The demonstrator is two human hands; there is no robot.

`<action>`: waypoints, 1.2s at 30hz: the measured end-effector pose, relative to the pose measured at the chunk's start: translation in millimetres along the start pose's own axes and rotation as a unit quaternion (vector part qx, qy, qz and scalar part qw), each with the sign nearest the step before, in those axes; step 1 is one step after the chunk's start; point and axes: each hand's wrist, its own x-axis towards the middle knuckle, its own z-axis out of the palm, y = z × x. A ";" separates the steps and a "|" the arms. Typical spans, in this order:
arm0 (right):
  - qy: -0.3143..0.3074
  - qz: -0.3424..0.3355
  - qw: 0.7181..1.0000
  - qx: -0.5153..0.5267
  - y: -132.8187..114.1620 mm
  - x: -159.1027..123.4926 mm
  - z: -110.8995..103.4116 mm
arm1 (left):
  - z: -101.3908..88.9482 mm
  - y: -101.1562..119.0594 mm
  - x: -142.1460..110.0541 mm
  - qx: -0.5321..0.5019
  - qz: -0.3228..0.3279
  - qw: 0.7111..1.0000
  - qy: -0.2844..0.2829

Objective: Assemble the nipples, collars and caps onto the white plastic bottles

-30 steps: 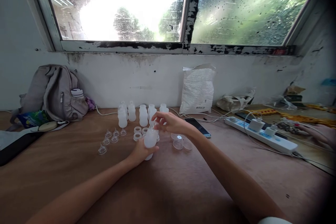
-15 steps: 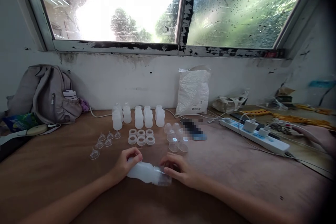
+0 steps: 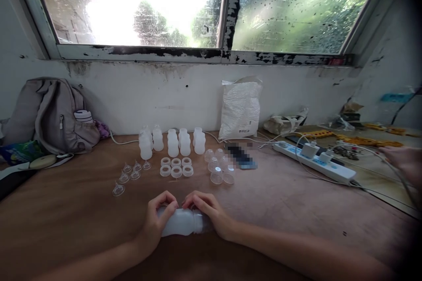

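A frosted white baby bottle (image 3: 180, 223) lies on its side at the table's near edge. My left hand (image 3: 158, 217) is closed around its left end. On its right end sits a clear cap (image 3: 198, 223), partly hidden by my right hand (image 3: 214, 215), whose fingers curl over the top of the bottle. Beyond my hands, clear bottle nipples (image 3: 124, 178) are spread out at the left. White collar rings (image 3: 176, 171) lie in two rows at the middle. Clear domed caps (image 3: 216, 178) are grouped right of the rings. More frosted bottles (image 3: 173, 145) stand upright behind.
Against the wall are a grey backpack (image 3: 49, 114) at the left and a white plastic package (image 3: 240, 109). A blurred-out dark phone-like object (image 3: 242, 157) lies near a white power strip (image 3: 316, 164) with cables. Another person's hand (image 3: 404, 164) shows at the far right.
My right hand has moved left along the bottle, from the cap's end toward its middle, and the hands are now close together. The view has shifted slightly.
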 end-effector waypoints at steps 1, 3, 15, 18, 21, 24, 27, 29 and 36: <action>0.001 -0.002 1.000 -0.003 -1.6 -2.0 0.3 | 1.6 1.2 -3.1 -0.003 0.001 1.000 0.008; 0.008 0.006 1.000 0.003 -3.3 -5.3 1.6 | 3.8 3.3 -8.0 -0.005 -0.002 1.000 0.015; -0.032 0.015 0.999 0.023 -4.1 -10.0 3.5 | 0.5 4.4 -11.1 0.019 0.017 0.999 -0.030; -0.066 0.009 0.997 0.027 -7.4 -9.5 2.4 | -0.3 2.1 -10.5 0.024 0.031 0.998 -0.047; -0.087 0.010 0.996 0.027 -9.9 -9.5 1.5 | -1.1 0.5 -11.0 0.028 0.035 0.997 -0.061; -0.088 0.011 0.995 0.040 -8.2 -9.2 1.4 | -1.4 0.3 -12.1 0.028 0.034 0.997 -0.062; -0.064 0.027 0.995 0.077 -1.7 -7.2 2.7 | -0.6 1.2 -9.8 0.023 0.033 0.998 -0.055; -0.022 0.052 0.992 0.114 3.5 -4.5 4.2 | 0.5 1.7 -4.6 0.007 0.023 0.998 -0.051; 0.116 0.104 0.961 0.226 10.6 6.9 4.1 | 1.5 -2.4 20.5 -0.107 -0.082 0.991 -0.026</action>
